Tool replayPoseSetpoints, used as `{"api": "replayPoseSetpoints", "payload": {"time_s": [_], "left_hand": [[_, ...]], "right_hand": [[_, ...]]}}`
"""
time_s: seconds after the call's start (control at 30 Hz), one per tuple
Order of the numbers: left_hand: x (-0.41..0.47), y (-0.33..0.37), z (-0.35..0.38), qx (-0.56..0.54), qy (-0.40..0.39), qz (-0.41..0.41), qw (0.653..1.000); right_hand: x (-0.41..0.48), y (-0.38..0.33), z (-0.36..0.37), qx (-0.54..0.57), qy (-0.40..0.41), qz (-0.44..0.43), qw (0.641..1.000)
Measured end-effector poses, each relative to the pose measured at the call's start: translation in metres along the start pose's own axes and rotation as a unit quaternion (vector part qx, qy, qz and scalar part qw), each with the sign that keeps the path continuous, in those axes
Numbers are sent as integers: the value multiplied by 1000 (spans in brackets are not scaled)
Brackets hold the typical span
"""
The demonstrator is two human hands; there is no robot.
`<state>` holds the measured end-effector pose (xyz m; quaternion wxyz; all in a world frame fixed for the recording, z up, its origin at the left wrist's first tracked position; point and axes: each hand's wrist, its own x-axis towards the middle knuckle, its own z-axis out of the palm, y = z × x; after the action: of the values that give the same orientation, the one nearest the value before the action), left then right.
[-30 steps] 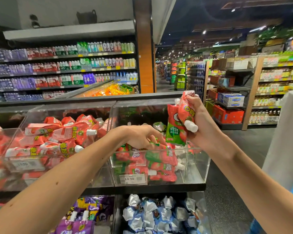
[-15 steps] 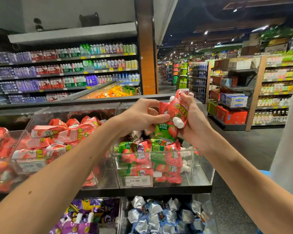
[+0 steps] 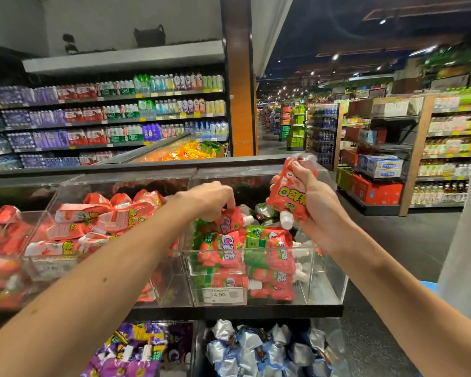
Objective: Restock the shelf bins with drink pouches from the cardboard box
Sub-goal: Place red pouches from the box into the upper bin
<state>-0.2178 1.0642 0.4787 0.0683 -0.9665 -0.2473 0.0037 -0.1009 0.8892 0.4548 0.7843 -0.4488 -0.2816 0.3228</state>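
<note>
Two pouches in play, one per hand. Left hand (image 3: pixel 207 198) reaches down into the clear acrylic shelf bin (image 3: pixel 329 270), the one with the white 14.90 price label (image 3: pixel 223 294). Its grip is curled onto a red-and-green spouted drink pouch (image 3: pixel 233 220) at the top of the pile, apparently pinching the upper edge. Right hand (image 3: pixel 310 194) hovers above the bin's right side. Its grip is wrapped tight round a red drink pouch with a white screw cap (image 3: pixel 290 195), held upside down with the cap pointing at the stock below. The cardboard box is out of view.

The bin is roughly half full, with pouches stacked flat and most caps facing right. The neighbouring clear bin (image 3: pixel 172 276) to the left holds paler red pouches. Purple pouches (image 3: pixel 136 352) and silver-blue pouches (image 3: pixel 256 352) sit in the lower bins under the black shelf (image 3: pixel 256 311).

Risks, as judged from here:
- The pile leans toward the open front. A pouch dropped on top rather than laid flat could slide over the low front wall into the lower bins.
- The right grip squeezes the pouch body hard, which puts strain on the cap seal if the cap is loose.
- The two red designs look alike, so a pouch could easily land in the wrong bin.
- The left hand may shift the stack as it comes out.
</note>
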Motion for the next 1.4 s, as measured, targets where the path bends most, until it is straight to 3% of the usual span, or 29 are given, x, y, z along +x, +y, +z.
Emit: {"api": "replayPoseSetpoints", "payload": {"time_s": [0.3, 0.4, 0.5, 0.57, 0.67, 0.77, 0.87, 1.0, 1.1, 1.17, 1.23, 1.33, 1.4], "left_hand": [[9, -3, 5, 0, -84, -1, 996], [-7, -10, -4, -146, 12, 11, 989], [-42, -12, -17, -281, 169, 62, 943], [-71, -12, -18, -242, 230, 128, 934], [-108, -10, 3, -142, 254, 209, 934], [-145, -24, 27, -145, 305, 228, 913], [-187, -49, 42, -137, 343, 191, 910], [-262, -75, 60, -148, 356, 70, 920], [-317, -90, 72, -233, 375, -38, 897], [-352, -93, 77, -351, 384, -118, 846], [-381, -96, 84, -427, 397, -186, 791], [-419, -100, 96, -432, 391, -255, 771], [-441, -105, 104, -436, 384, -272, 767]], "right_hand": [[-10, 7, 2, -27, -9, 31, 999], [-16, 10, 9, -38, -22, 35, 998], [-22, 19, 20, -88, -37, 39, 995], [-28, 27, 33, -122, -46, 50, 990], [-38, 40, 60, -83, -48, 35, 995], [-44, 62, 89, -61, -93, 21, 994], [-62, 80, 124, -58, -181, 95, 977], [-96, 100, 172, 48, -312, 258, 913], [-110, 127, 200, -100, -356, 301, 879], [-126, 144, 219, -212, -400, 271, 849], [-144, 159, 239, -250, -425, 205, 846], [-178, 176, 265, -209, -461, 106, 856], [-197, 186, 279, -166, -495, 93, 848]]}}
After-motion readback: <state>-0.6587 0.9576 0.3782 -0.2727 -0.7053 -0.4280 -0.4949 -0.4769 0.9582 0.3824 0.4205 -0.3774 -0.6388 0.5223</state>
